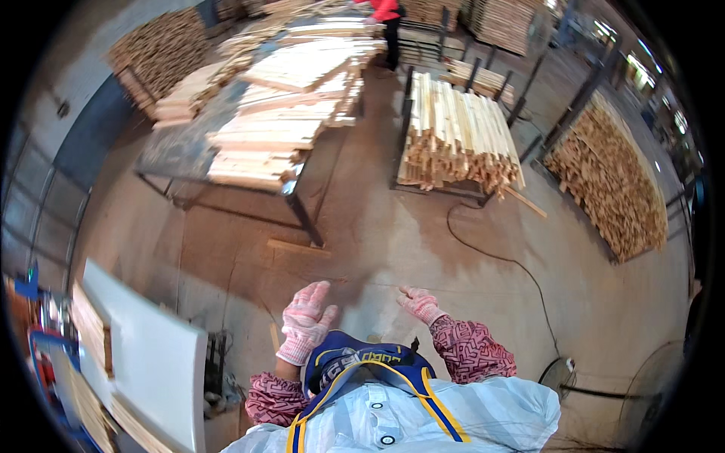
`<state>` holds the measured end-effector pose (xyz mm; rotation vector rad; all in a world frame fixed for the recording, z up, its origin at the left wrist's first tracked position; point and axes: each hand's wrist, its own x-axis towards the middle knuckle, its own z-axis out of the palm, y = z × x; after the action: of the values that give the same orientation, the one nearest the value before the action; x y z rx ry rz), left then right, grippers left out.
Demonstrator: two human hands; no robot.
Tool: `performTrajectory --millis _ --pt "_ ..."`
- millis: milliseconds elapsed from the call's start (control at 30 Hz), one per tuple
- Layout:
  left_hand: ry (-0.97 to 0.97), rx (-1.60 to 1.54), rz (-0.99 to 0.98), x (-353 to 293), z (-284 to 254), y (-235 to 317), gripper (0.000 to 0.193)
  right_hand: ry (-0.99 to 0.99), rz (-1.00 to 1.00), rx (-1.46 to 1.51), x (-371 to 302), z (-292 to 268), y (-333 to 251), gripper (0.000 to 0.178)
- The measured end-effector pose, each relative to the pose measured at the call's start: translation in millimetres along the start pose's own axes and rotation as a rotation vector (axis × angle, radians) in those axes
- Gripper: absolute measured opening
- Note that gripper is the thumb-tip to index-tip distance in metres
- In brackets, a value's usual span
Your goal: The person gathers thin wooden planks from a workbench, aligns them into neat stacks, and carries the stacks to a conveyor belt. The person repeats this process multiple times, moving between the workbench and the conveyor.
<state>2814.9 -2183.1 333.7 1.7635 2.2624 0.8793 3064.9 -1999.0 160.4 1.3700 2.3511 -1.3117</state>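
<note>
My left hand (306, 321), in a pink-and-white knitted glove, is raised in front of my body with its fingers stretched and the thumb apart. It holds nothing. To its right, my right hand (420, 304) wears the same kind of glove. Its fingers point forward and to the left, loosely extended, and nothing shows in them. Both hands are in the air above the concrete floor, apart from each other. Pink patterned sleeves cover my forearms, and a blue apron (362, 355) with yellow edging hangs between them.
Ahead left, a metal table (177, 151) bears piled wooden strips (264, 124). A rack of strips (461, 136) stands ahead right, with a taller wood stack (608, 181) beyond. A black cable (521, 264) crosses the floor to a fan (559, 375). A person in red (384, 11) stands far ahead.
</note>
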Motion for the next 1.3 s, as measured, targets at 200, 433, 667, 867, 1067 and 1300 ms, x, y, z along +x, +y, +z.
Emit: performTrajectory --millis 200,433,667,867,1067,1300 --pt "-0.289 0.077 -0.028 105.2 46.6 -50.5 0.052 -0.056 0.301 0.138 21.2 -26.3 23.6 0.062" --pt "-0.389 0.064 0.218 292.4 101.3 -48.6 0.051 0.106 0.394 0.216 86.2 -72.8 32.8 0.059" --pt "-0.498 -0.094 0.101 446.3 179.8 -39.7 0.056 0.311 0.444 0.535 187.7 -180.5 72.8 0.053" --pt "-0.372 -0.771 -0.545 566.9 323.9 -39.9 0.06 0.627 0.411 0.179 311.0 -343.1 139.3 0.049" --pt "-0.319 -0.694 -0.793 657.1 432.7 -48.4 0.071 0.512 0.197 0.026 472.8 -498.5 202.5 0.057" --pt "-0.083 -0.99 -1.04 703.8 474.6 -24.4 0.076 0.304 0.535 0.122 563.8 -492.1 158.6 0.089"
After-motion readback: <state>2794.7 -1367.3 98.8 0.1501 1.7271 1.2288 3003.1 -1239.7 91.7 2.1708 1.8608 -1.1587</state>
